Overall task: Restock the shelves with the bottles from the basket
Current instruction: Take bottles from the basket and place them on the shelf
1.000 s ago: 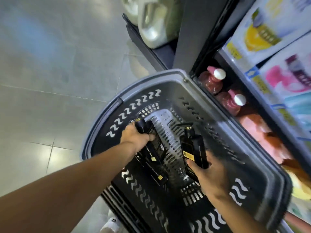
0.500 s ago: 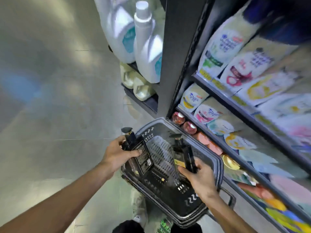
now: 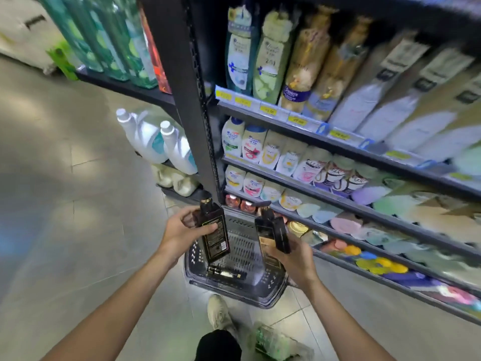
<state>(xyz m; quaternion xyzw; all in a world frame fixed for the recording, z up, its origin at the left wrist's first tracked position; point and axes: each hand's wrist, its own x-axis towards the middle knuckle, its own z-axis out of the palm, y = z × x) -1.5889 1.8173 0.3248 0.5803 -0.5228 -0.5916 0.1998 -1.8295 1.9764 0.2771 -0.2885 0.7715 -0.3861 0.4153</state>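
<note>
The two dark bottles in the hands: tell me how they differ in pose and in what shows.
The left-hand bottle shows a panel of fine print and a barcode; the right-hand bottle shows a gold label band. The left hand takes its bottle from the side, thumb across the front; the right hand holds its bottle from below. Both are dark, square-shouldered, roughly upright and held above the basket.
</note>
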